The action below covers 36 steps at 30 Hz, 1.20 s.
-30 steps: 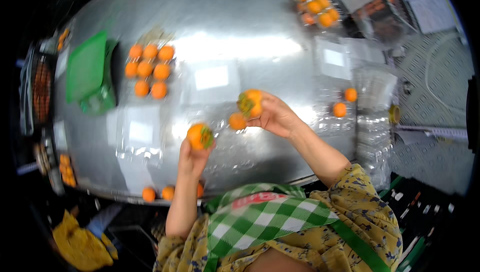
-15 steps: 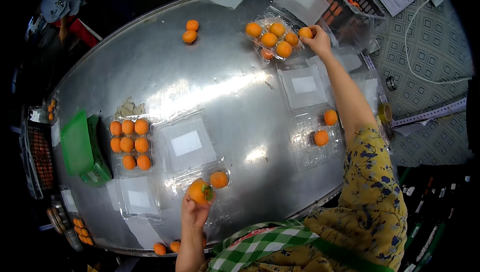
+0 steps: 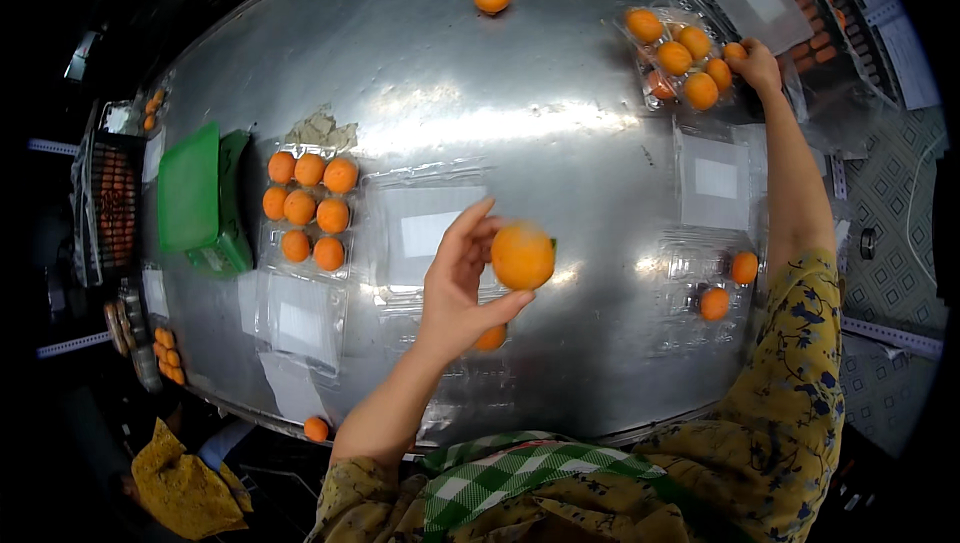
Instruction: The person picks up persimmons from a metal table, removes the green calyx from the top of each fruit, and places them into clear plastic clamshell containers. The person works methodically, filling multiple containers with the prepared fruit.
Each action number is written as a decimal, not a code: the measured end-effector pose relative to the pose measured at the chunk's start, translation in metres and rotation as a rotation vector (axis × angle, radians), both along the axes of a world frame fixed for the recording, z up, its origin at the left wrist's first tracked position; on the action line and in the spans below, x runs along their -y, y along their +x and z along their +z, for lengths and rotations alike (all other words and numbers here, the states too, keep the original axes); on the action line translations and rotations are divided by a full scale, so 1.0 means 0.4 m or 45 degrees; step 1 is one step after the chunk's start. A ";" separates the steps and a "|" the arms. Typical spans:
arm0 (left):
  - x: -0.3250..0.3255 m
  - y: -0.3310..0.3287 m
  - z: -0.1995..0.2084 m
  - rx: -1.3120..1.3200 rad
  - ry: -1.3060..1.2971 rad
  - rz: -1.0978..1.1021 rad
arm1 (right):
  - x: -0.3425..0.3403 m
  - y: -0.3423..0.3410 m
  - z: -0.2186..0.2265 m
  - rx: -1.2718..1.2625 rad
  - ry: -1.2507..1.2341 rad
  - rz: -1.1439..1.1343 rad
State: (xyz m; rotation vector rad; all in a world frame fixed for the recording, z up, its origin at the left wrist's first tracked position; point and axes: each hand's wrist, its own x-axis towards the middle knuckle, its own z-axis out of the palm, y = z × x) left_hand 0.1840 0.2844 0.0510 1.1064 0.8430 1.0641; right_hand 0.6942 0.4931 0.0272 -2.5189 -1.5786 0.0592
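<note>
Left hand over the near tray with a turned persimmon, right hand at the far tray

At the left of the surface (image 3: 590, 168), the green basket (image 3: 190, 193) and the eight-fruit tray (image 3: 268, 246) stand as they did half a second ago. Right of them, the left hand (image 3: 460, 288) has changed most: it was left of the lone fruit (image 3: 491, 339) in the near tray (image 3: 395, 308), and now it partly covers it. Its orange persimmon (image 3: 522, 257) has turned too (the leafy green top showed broadly then; now only a sliver peeks out at right). The left forearm slants in from the near side, palm facing right, thumb under the persimmon, fingers bent behind its left side, about as far apart as the fruit is wide, index raised.

At far right, the right hand (image 3: 757, 67) has kept its place, arm stretched nearly straight. Its fingers close around a second persimmon (image 3: 735, 51) at the right edge of the far tray (image 3: 646, 61); whether that fruit is lifted cannot be told.
</note>
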 end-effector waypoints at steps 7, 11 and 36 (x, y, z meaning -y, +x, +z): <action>-0.062 0.030 0.034 -0.572 0.692 0.142 | 0.042 -0.081 0.008 0.169 0.582 0.131; -0.061 0.029 0.050 -0.737 0.880 0.239 | 0.191 -0.410 0.124 -0.933 0.313 0.840; 0.184 -0.016 -0.030 0.853 -0.840 -0.031 | 0.687 -0.861 0.127 -1.282 0.285 0.856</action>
